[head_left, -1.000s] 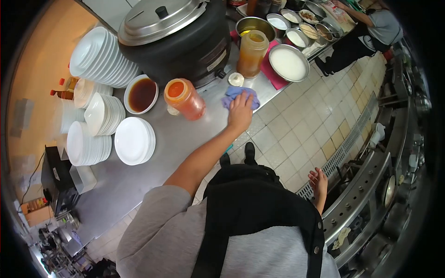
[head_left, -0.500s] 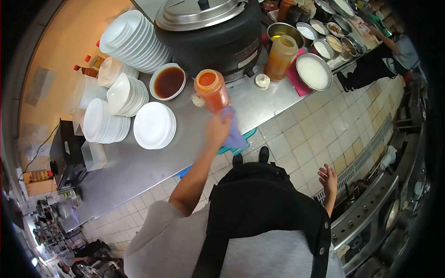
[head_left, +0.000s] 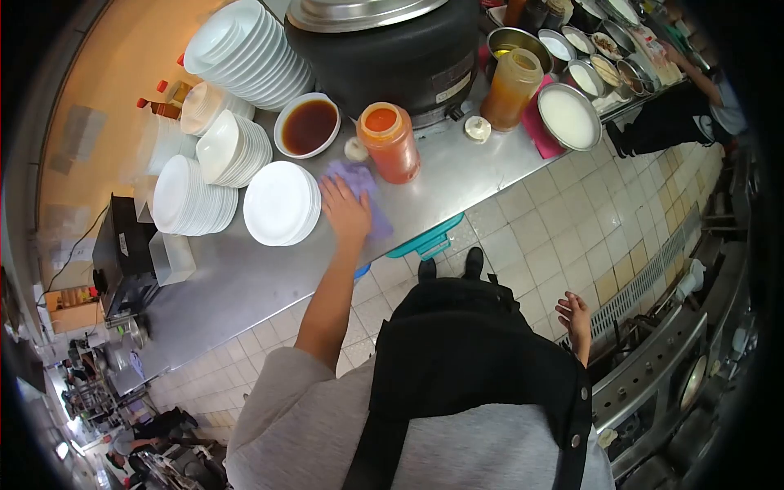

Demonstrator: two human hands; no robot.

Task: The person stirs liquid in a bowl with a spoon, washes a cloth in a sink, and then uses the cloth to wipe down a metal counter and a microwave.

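My left hand [head_left: 345, 211] lies with its fingers spread on a purple cloth [head_left: 377, 214], pressing it against the steel counter. Right of the cloth stands an uncapped squeeze bottle of orange-red sauce [head_left: 398, 159], with a small white cap [head_left: 356, 149] beside it. Close to my left fingertips is a stack of white plates [head_left: 278, 204]. Behind them sits a white bowl of dark brown liquid [head_left: 308, 129]. Away from the counter, my right hand [head_left: 576, 314] hangs over the floor with nothing in it, fingers loosely bent and apart.
A large black pot warmer [head_left: 392, 65] stands at the back. Stacked white bowls [head_left: 245, 61] fill the left. Rightward are a bottle of amber sauce [head_left: 510, 94], a bowl of white liquid [head_left: 569, 118] and several ingredient bowls. Another person [head_left: 678, 126] works at the far right.
My left hand has moved left and away from me with the cloth, from in front of the sauce bottle to beside the plates. Its fingers have flattened out. My right hand has barely moved.
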